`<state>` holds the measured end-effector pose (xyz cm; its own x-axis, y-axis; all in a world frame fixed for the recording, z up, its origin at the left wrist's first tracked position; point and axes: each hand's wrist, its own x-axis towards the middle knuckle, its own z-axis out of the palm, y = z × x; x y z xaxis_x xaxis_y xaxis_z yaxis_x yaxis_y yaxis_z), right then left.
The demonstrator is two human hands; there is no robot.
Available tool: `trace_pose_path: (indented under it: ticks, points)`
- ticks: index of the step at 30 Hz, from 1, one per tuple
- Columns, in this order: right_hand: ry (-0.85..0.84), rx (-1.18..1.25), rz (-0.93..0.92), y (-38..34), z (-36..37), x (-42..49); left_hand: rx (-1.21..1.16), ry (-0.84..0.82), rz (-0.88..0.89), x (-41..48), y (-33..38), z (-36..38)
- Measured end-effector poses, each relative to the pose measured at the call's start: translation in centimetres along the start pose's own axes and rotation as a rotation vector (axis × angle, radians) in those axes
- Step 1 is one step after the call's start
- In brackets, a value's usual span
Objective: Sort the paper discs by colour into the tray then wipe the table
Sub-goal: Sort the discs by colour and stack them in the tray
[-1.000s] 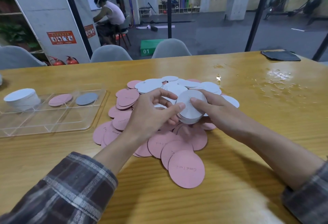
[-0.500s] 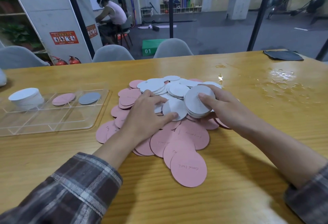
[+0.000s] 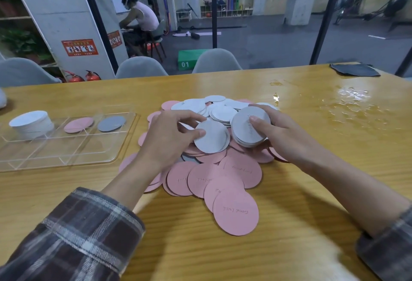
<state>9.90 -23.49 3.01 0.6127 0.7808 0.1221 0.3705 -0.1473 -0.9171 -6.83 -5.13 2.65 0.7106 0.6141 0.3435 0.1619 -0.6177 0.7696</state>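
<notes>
The yellow wooden worktop (image 3: 223,258) is showing open wood along its near edge. The clear plastic divided tray (image 3: 55,147) is sitting well left of the heaped pink and white paper discs (image 3: 223,176). The right hand (image 3: 283,133) is gripping a tilted stack of white discs (image 3: 247,127) over the heap. Just beside it, the left hand (image 3: 169,133) is pinching one white disc (image 3: 211,139), possibly two.

Pink and white paper discs (image 3: 243,169) are lying heaped mid-table. The clear tray (image 3: 44,149) is sitting left of them, holding a white stack (image 3: 31,122), one pink disc (image 3: 78,124) and one grey disc (image 3: 111,123) along its far row.
</notes>
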Motion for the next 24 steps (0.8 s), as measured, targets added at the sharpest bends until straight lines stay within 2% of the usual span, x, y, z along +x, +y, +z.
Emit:
trace_pose_path:
  ticks: [4,9,12,18,24]
  points:
    - [-0.011,0.004,-0.004,0.1,0.0,-0.1,-0.13,-0.064,0.043,0.5,-0.1,-0.9]
    - [-0.025,0.072,0.058,0.0,0.1,-0.3,-0.11,-0.093,0.086,0.3,0.1,-0.5]
    - [-0.063,0.101,0.062,-0.2,-0.1,-0.6,-0.194,-0.156,0.062,0.0,0.7,-0.4]
    - [-0.177,0.143,0.028,-0.7,0.4,-1.0,-0.285,-0.078,0.092,-0.9,1.5,1.1]
    - [-0.188,0.156,0.026,-0.5,0.4,-1.1,-0.259,-0.103,0.123,-1.0,1.5,1.4]
